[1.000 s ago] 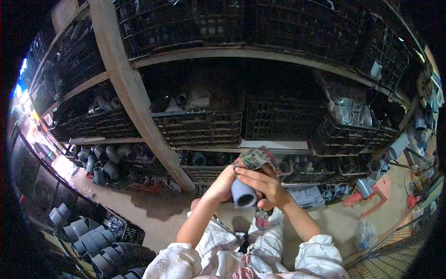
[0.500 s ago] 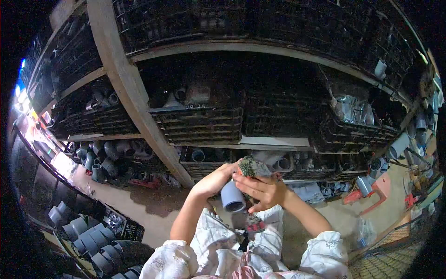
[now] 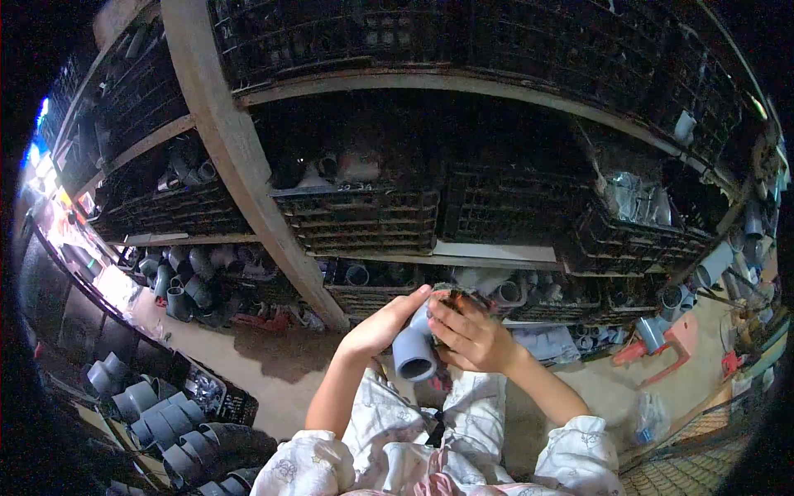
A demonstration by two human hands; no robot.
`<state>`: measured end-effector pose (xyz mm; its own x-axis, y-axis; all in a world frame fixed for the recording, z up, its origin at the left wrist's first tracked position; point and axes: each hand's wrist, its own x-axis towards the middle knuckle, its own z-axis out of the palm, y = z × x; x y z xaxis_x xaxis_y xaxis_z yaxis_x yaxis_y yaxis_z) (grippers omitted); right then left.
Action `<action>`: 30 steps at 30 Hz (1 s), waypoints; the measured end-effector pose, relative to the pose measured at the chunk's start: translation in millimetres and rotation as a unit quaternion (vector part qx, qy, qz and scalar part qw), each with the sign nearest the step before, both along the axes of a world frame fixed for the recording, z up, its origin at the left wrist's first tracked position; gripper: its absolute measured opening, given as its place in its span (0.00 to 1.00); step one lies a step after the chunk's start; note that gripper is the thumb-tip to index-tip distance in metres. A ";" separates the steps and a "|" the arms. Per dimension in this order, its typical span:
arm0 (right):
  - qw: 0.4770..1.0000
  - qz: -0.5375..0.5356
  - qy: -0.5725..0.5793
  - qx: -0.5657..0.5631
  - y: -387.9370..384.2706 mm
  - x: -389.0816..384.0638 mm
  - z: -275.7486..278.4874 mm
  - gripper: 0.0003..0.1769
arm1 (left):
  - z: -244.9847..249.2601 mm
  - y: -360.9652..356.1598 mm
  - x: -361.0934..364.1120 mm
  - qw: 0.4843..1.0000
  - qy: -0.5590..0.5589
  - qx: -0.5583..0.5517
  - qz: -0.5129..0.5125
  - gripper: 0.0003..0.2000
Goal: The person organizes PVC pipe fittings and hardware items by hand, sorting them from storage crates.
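A grey plastic pipe fitting, its round open end facing down toward me, is held in front of my lap. My left hand grips the fitting from the left, fingers wrapped behind it and partly hidden. My right hand is closed round a dark, patterned cloth with a bit of orange, pressed against the fitting's upper right side. The fitting's far end is covered by the cloth and my fingers.
Shelves hold black plastic crates of fittings ahead. Grey pipe fittings are piled at lower left beside a small black crate. A red plastic stool-like object lies at right, and a clear plastic bag sits on the floor.
The fitting has turned so more of its body shows. My right hand and the cloth have shifted round it, and the cloth's hanging lower part is now mostly out of sight.
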<state>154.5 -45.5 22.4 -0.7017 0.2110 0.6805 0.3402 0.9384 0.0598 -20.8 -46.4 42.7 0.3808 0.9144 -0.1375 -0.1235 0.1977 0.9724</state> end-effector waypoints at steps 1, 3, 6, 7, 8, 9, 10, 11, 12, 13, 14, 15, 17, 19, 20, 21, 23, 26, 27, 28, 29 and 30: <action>1.000 0.012 0.005 -0.015 -0.1 0.0 -2.6 0.26 | -5.6 2.8 -1.6 1.000 0.004 0.007 -0.017 0.22; 0.998 0.044 0.027 -0.025 2.4 -0.3 -4.6 0.22 | -23.6 12.1 -8.8 0.999 0.010 0.023 -0.045 0.22; 0.996 0.069 0.057 -0.021 -2.2 0.5 -0.9 0.18 | -32.8 6.5 -13.2 0.993 -0.059 -0.098 0.007 0.21; 0.995 0.058 0.069 -0.034 -7.0 -0.2 -4.0 0.19 | -30.6 3.1 -13.8 0.992 -0.063 -0.107 0.022 0.21; 0.994 0.053 0.089 -0.040 -10.1 -1.1 -5.3 0.19 | -31.8 2.8 -15.3 0.991 -0.068 -0.111 0.002 0.20; 0.992 0.050 0.109 -0.045 -12.4 -2.3 -5.7 0.19 | -33.5 3.2 -17.4 0.990 -0.074 -0.115 -0.018 0.18; 0.989 0.047 0.128 -0.051 -14.9 -3.8 -6.7 0.18 | -34.5 3.1 -18.5 0.989 -0.080 -0.119 -0.036 0.17; 0.988 0.028 0.144 -0.038 -16.2 -5.4 -11.2 0.18 | -27.7 -1.6 -13.0 0.988 -0.080 -0.130 -0.016 0.18; 0.990 0.026 0.139 -0.025 -16.3 -6.3 -10.9 0.17 | -33.4 0.2 -12.8 0.990 -0.075 -0.120 -0.017 0.18; 0.991 0.024 0.134 -0.013 -16.3 -7.4 -10.4 0.16 | -39.5 3.3 -12.7 0.991 -0.069 -0.111 -0.018 0.18; 0.991 0.021 0.129 -0.006 -16.3 -8.8 -9.5 0.16 | -42.9 4.2 -12.7 0.993 -0.063 -0.102 -0.021 0.18; 0.992 0.017 0.123 0.001 -16.2 -10.2 -8.6 0.15 | -43.7 3.3 -12.9 0.992 -0.055 -0.108 -0.034 0.17; 0.994 0.005 0.113 0.009 -13.9 -14.4 -4.8 0.15 | -45.5 1.6 -6.8 0.995 -0.055 -0.072 -0.035 0.17; 0.993 -0.015 0.116 0.004 -16.0 -17.7 -1.0 0.17 | -41.2 -0.1 -3.7 0.994 -0.072 -0.075 -0.033 0.16; 0.993 -0.025 0.117 0.001 -17.4 -19.1 0.1 0.18 | -38.1 -0.2 -5.8 0.996 -0.048 -0.066 -0.035 0.17; 0.993 -0.028 0.118 0.010 -18.3 -20.3 -0.3 0.18 | -34.9 0.5 -10.2 0.998 -0.025 -0.055 -0.036 0.19; 0.994 -0.035 0.105 0.012 -21.1 -17.9 -8.1 0.18 | -22.4 -1.6 -14.9 0.998 0.007 -0.065 0.004 0.21; 0.994 -0.041 0.105 -0.008 -19.0 -16.6 -19.3 0.17 | -9.7 -5.5 -18.9 0.997 -0.022 -0.034 0.067 0.21; 0.991 -0.041 0.127 -0.011 -19.4 -16.2 -18.6 0.17 | -6.9 -7.7 -17.3 0.997 0.031 0.002 0.064 0.22; 0.988 -0.039 0.147 -0.013 -19.2 -16.5 -17.0 0.16 | 2.8 -11.3 -12.5 0.994 0.083 0.038 0.063 0.22; 0.981 -0.035 0.192 0.000 -20.4 -18.9 -12.9 0.16 | 1.2 -10.5 -10.5 0.994 0.086 0.038 0.049 0.22; 0.977 -0.026 0.210 -0.003 -20.0 -22.2 -10.4 0.16 | -23.8 -1.2 -9.7 0.995 0.070 0.066 0.034 0.22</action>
